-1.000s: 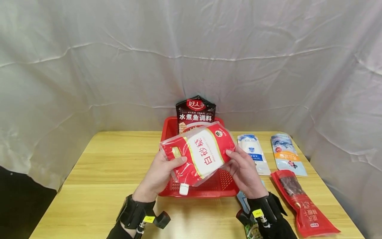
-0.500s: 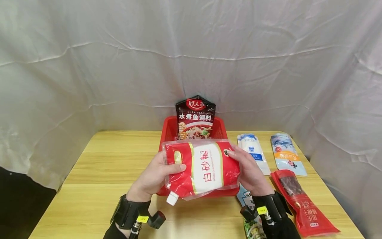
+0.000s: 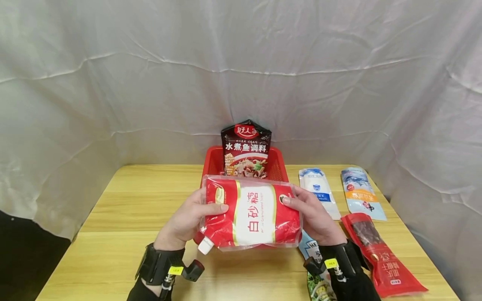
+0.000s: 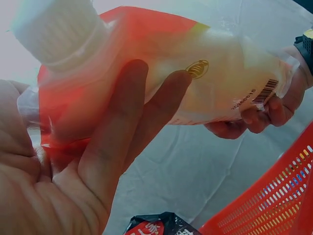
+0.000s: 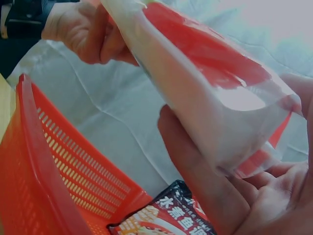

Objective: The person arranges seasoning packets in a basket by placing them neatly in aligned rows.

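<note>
The white granulated sugar pouch (image 3: 255,215) is held up between both hands, its long axis running close to nine-to-three o'clock; the left hand (image 3: 188,219) grips its nine o'clock end, thumb on the printed face and fingers behind, and the right hand (image 3: 316,215) pinches the three o'clock end likewise, so neither hand is nearer; the white cap (image 3: 205,246) sits at the pouch's eight o'clock corner, closest to the left hand; the red basket (image 3: 278,163) shows beyond the pouch at twelve o'clock, its near part hidden behind it, and the wrist views show the two apart; a black boiled-fish seasoning packet (image 3: 246,152) leans upright inside; a red packet (image 3: 382,255) lies on the surface (image 3: 132,205) at four o'clock.
</note>
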Motion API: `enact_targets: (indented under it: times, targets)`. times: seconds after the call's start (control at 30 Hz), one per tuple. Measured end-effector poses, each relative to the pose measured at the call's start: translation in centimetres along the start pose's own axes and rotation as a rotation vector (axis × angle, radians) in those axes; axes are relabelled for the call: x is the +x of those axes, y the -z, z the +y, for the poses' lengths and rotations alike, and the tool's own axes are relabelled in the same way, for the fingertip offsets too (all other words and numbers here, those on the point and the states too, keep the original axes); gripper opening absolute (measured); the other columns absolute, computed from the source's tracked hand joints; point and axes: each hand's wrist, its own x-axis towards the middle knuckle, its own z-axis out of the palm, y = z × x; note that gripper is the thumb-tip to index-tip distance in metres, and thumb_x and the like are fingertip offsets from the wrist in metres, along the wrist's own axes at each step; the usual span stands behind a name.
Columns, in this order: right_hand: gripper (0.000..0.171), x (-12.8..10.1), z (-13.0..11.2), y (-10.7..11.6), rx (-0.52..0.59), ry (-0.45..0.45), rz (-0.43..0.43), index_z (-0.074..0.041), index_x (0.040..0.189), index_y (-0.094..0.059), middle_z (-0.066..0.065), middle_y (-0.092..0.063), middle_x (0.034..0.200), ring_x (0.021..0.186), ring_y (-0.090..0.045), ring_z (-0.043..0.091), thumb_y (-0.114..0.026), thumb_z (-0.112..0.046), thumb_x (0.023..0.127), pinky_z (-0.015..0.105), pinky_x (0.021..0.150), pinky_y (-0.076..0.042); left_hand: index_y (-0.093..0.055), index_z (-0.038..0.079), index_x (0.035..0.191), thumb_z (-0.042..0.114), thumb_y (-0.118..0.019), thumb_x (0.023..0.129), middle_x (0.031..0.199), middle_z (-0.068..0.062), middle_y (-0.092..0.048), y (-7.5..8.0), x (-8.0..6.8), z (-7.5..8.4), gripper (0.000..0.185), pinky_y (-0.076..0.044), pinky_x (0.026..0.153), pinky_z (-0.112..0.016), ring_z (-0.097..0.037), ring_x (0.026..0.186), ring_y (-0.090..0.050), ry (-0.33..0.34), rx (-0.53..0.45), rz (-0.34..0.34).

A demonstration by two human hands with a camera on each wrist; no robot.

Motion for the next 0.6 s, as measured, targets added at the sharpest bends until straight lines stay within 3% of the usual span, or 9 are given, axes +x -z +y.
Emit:
enact_targets:
  times: [0.2, 0.4, 0.6]
  targets:
    - [0.048, 0.0, 0.0, -0.5, 0.018, 0.001, 0.079, -0.006, 0.148, -0.038, 0.005, -0.070, 0.123, 0.106, -0.075, 0.024, -0.057, -0.020, 0.106, 0.041, 0.090, -0.060, -0.044, -0.001, 0.143, 0.013, -0.060, 0.100, 0.118, -0.006, -0.067, 0.4, 0.2, 0.0, 0.048, -0.062, 0.089, -0.038, -0.021, 0.105, -0.072, -0.026, 0.000, 0.029]
    - [0.047, -0.1, 0.1, -1.0, 0.061, -0.008, 0.173, -0.010, 0.147, -0.039, 0.002, -0.068, 0.127, 0.110, -0.073, 0.020, -0.057, -0.025, 0.106, 0.040, 0.093, -0.059, -0.046, 0.008, 0.148, 0.019, -0.059, 0.102, 0.120, -0.003, -0.067, 0.6, 0.3, 0.0, 0.048, -0.061, 0.091, -0.034, -0.018, 0.107, -0.071, -0.073, -0.044, 0.077]
    - [0.045, 0.0, 0.3, -1.6, 0.110, 0.007, 0.238, -0.013, 0.147, -0.040, 0.001, -0.066, 0.130, 0.114, -0.071, 0.019, -0.057, -0.026, 0.107, 0.038, 0.096, -0.058, -0.044, 0.009, 0.152, 0.029, -0.057, 0.104, 0.125, 0.000, -0.069, 0.7, 0.5, 0.0, 0.054, -0.060, 0.091, -0.031, -0.016, 0.108, -0.070, -0.178, -0.065, 0.087]
